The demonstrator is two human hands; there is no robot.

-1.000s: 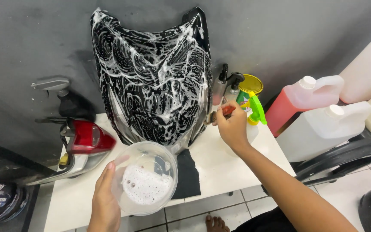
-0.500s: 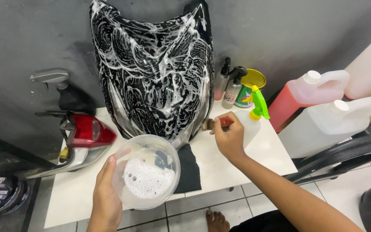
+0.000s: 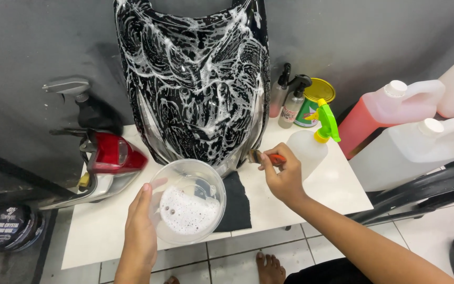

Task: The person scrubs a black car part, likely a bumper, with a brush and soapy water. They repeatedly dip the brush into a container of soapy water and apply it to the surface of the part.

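Nearest me, my left hand [image 3: 140, 231] has its fingers wrapped round the clear plastic bowl of suds [image 3: 187, 201], held just over the white counter [image 3: 337, 181]. My right hand [image 3: 284, 176] has its fingers pinched on a small orange-handled brush [image 3: 265, 156], its bristles at the lower edge of the foam-covered black motorcycle fairing [image 3: 195, 79] leaning on the wall.

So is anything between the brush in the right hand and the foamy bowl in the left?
Nothing visible. The brush in the right hand sits just right of the clear bowl held by the left hand, with only open space between them.
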